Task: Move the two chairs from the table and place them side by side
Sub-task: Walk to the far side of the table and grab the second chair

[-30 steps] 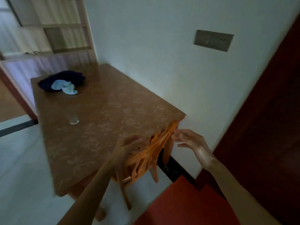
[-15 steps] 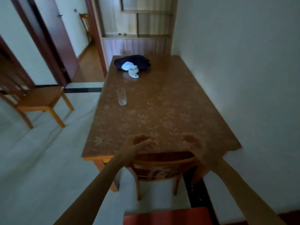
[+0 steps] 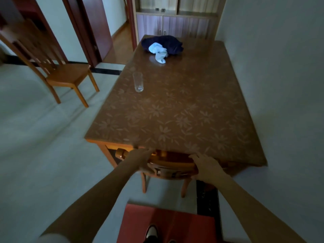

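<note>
Head view puts the orange wooden chair tucked under the near end of the table [image 3: 171,168] straight ahead of you at twelve o'clock, its curved top rail running left to right across your reach, its seat hidden beneath the brown floral-patterned tabletop [image 3: 175,111]. Your left hand [image 3: 140,159] wraps the rail's left end with fingers curled over it; your right hand [image 3: 207,168] lies on the right end, fingers spread and only loosely bent, so you cannot call that side a firm clasp yet. Both hands sit about equally near, one at each end, so the pull should come straight back toward six o'clock, level, to clear the table edge.

The second orange wooden chair with a slatted back [image 3: 64,74] stands free on the pale floor at ten o'clock, well apart from the table. A clear drinking glass [image 3: 138,82] stands on the tabletop near its left edge.

Against half a second ago, your hands have dropped from hovering above the rail onto it, and your view has closed in.
</note>
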The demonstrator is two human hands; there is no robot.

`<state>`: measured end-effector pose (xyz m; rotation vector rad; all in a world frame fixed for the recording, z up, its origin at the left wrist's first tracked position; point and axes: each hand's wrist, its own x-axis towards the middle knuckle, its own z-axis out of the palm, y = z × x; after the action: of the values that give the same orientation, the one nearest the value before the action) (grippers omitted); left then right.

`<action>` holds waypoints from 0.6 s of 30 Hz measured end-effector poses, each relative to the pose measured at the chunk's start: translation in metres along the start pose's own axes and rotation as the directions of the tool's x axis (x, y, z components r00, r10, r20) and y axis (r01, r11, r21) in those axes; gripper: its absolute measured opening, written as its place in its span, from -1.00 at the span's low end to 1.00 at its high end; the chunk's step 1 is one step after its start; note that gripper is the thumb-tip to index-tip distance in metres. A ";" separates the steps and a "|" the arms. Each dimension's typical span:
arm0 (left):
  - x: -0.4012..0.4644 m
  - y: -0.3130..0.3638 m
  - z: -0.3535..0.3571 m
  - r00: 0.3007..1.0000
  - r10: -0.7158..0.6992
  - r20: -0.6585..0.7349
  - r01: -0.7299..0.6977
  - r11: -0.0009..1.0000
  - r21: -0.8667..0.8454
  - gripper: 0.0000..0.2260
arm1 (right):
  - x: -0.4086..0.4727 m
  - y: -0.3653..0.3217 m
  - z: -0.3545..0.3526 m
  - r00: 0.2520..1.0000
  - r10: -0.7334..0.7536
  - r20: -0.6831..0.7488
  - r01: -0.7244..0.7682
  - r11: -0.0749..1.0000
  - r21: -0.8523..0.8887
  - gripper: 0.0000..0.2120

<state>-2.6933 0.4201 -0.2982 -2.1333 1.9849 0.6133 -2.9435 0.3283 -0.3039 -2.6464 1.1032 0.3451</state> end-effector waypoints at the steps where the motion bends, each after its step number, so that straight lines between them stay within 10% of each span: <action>1: 0.002 0.002 0.005 1.000 -0.019 -0.003 0.019 1.000 0.012 -0.39 | 0.004 0.002 0.002 1.000 -0.007 -0.025 0.007 1.000 -0.013 -0.36; 18: 0.016 -0.033 0.004 0.991 0.130 -0.011 -0.123 0.963 0.239 -0.90 | 0.026 0.010 -0.005 0.990 -0.111 0.089 0.120 0.988 -0.096 -0.78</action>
<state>-2.6609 0.4110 -0.3134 -1.8955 2.1017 0.3451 -2.9324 0.3023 -0.3084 -2.7413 0.9255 0.4955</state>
